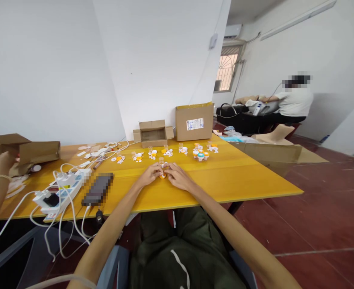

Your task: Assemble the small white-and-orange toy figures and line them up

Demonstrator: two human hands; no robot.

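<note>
Orange-and-white round piece [162,176] sits between left hand [151,174] and right hand [178,176], which are close together, can't tell if either's gripping. Past that, little part piles [152,154] on the yellow table [225,180], then a tall cardboard box [195,122].

Sits with legs [152,245] in front and both bare arms extended forward, converging near the middle of the view. Slants the left forearm [113,228] up from the lower left and the right forearm [228,222] up from the lower right. Holds the left hand [149,175] and right hand [179,177] just beside each other — backs upward, wrists [138,185] fairly straight. Bends the fingers [170,170] inward, tips angled toward one another — too small to tell whether they touch or pinch.
</note>
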